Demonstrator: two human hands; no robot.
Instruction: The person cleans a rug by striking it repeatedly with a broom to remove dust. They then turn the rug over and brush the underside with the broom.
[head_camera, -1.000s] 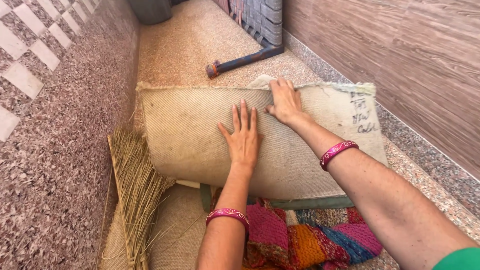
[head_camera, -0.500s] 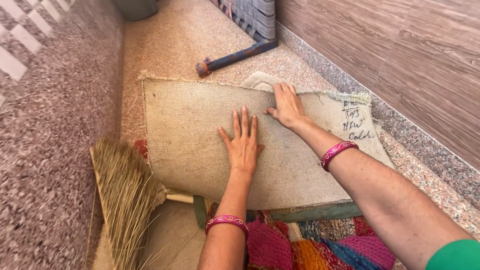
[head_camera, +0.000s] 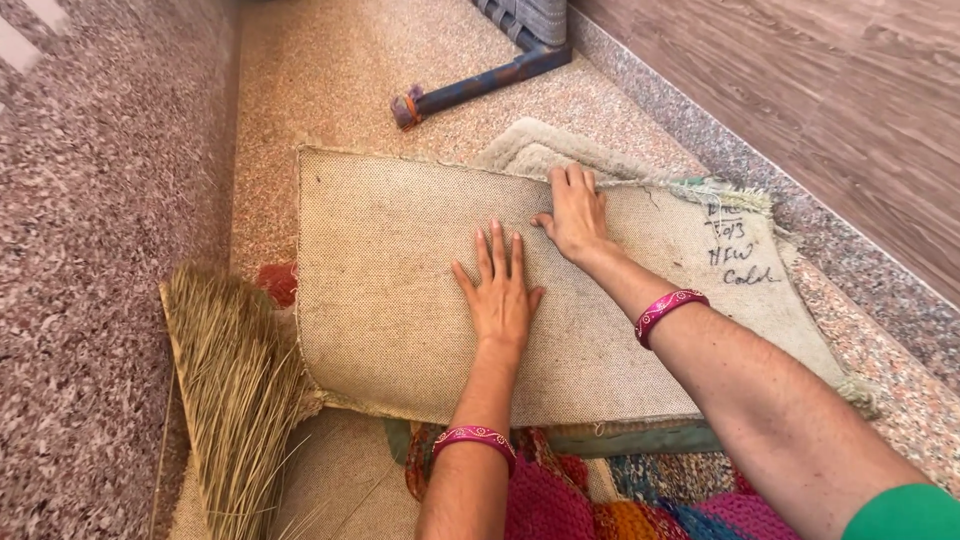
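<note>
A beige rug (head_camera: 400, 270) lies folded over on the floor, its woven backing facing up. My left hand (head_camera: 497, 290) rests flat on the middle of that backing, fingers spread. My right hand (head_camera: 575, 212) presses on the rug near its far edge, fingers curled over the fringe. Handwriting marks the backing at the right corner. Both wrists wear pink bangles. A colourful knitted cloth (head_camera: 620, 500) lies under the rug's near edge, between my forearms.
A straw broom (head_camera: 235, 390) lies to the left of the rug, against a speckled stone wall (head_camera: 90, 250). A blue bar with an orange end (head_camera: 470, 88) rests on the floor beyond. A wood-pattern wall (head_camera: 830, 100) runs along the right.
The rug has been pushed down flatter and further away, with more of the pale pile side showing beyond its far edge. Both hands stayed on the backing. The view tilted downward.
</note>
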